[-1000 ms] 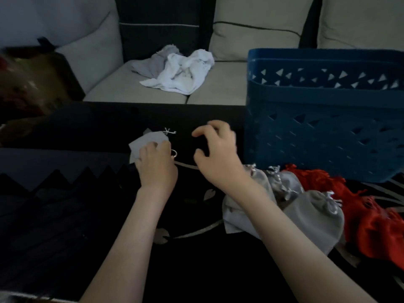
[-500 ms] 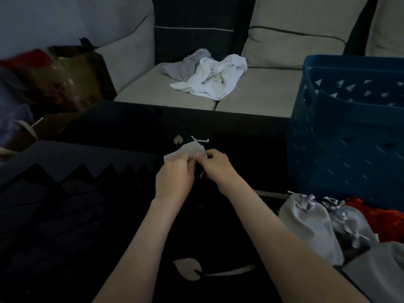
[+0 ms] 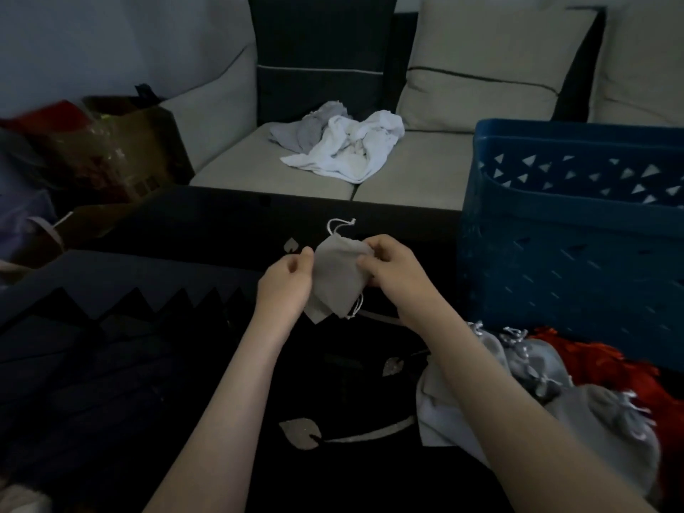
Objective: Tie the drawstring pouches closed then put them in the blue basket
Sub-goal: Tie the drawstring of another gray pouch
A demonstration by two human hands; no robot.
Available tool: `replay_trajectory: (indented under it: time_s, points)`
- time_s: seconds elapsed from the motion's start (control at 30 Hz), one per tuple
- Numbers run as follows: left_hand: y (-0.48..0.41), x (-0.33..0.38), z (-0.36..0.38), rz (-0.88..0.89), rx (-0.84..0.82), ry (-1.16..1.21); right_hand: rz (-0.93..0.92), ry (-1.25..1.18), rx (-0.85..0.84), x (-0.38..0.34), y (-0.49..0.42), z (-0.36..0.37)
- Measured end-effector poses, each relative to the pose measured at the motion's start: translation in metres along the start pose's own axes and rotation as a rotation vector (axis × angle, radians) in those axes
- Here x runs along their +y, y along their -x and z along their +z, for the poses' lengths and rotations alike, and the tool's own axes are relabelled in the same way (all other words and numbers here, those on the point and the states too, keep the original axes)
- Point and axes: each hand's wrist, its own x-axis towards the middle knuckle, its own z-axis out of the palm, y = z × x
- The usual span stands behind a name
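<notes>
A flat grey drawstring pouch [image 3: 338, 270] hangs untied left of the blue basket [image 3: 570, 238]; grey pouches [image 3: 577, 398] and red pouches [image 3: 607, 368] pile before the basket.

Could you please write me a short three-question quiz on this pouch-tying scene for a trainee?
1. True or false: the grey pouch is held by both the left hand and the right hand.
2. Where does the blue basket stand? A) on the person's right B) on the sofa C) behind the pile of cloths
3. Fill in: the heap of waiting pouches holds grey ones and ___ ones.

Key: 1 true; 2 A; 3 red.
</notes>
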Motion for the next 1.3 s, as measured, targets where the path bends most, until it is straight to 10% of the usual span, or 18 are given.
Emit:
replay_trajectory:
  time_s: [0.3,0.47,1.1,1.3]
  points:
    - [0.076,0.045,0.043,-0.034,-0.295,0.351,-0.119,0.242,-0.012,-0.025,0.092,-0.074]
    - [0.117,0.056,0.079,-0.106,-0.521,0.491,0.048,-0.031,0.18,-0.012,0.143,-0.112]
    - [0.14,0.039,0.114,-0.255,-0.371,1.079,0.091,0.798,0.37,0.013,0.184,-0.172]
    - [0.139,0.046,0.119,-0.043,-0.265,0.864,0.077,0.738,0.412,0.022,0.173,-0.174]
